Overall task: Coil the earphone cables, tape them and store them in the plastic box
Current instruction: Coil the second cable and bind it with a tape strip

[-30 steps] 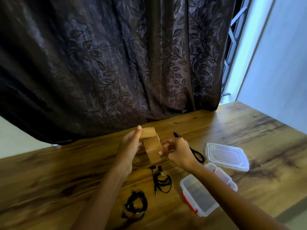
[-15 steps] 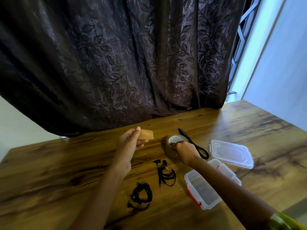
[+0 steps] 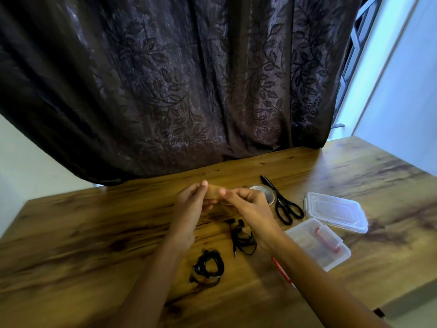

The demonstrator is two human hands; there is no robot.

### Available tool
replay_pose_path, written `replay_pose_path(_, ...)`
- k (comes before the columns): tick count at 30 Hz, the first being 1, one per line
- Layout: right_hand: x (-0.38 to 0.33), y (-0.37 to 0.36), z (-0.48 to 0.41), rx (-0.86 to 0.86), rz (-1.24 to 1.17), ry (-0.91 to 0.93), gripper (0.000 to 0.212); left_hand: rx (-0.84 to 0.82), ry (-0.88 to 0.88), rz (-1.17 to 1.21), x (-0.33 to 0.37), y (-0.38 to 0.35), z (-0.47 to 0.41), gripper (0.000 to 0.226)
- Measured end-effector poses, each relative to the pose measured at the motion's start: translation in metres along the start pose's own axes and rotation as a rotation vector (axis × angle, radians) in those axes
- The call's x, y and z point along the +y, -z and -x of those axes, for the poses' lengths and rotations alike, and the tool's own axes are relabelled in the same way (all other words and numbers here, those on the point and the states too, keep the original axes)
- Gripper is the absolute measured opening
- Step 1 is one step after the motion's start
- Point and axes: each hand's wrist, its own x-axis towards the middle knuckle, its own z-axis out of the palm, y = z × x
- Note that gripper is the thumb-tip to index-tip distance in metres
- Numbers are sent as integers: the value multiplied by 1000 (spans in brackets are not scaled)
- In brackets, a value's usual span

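Coiled earphone (image 3: pixel 209 268) nearest, 6 o'clock; second coil (image 3: pixel 243 240) just beyond, under right wrist. Left hand (image 3: pixel 189 209) and right hand (image 3: pixel 248 204) pinch brown tape strip (image 3: pixel 212 193) together, long axis 9-to-3. Open box (image 3: pixel 331 254) at 3 o'clock. Right hand nearer the coil.

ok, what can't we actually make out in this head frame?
- Tape strip: mostly hidden by the left hand and right hand; its length is unclear.
- Tape roll: partly behind the right hand.
- Far earphones: right wrist covers one side; can't tell if taped.
- Plastic box: near corner hidden by the right forearm.
- Near earphones: too small and dark to see any tape.
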Motion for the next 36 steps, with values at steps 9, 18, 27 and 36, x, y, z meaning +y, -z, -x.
replay_pose_path(9, 14, 3, 14, 28, -238, -241, 11, -38, 149, -40, -11, 15, 9, 9)
replay_pose_path(18, 48, 4, 23, 203, -311, -430, 7, -116, 298, -190, -31, 31, 19, 21)
replay_pose_path(27, 82, 2, 44, 228, -219, -498, 21, -5, 188, -780, -76, 48, 29, 18)
replay_pose_path(36, 104, -15, 52, 187, 112, -519, 34, -23, 398, -752, -105, 60, 44, 28)
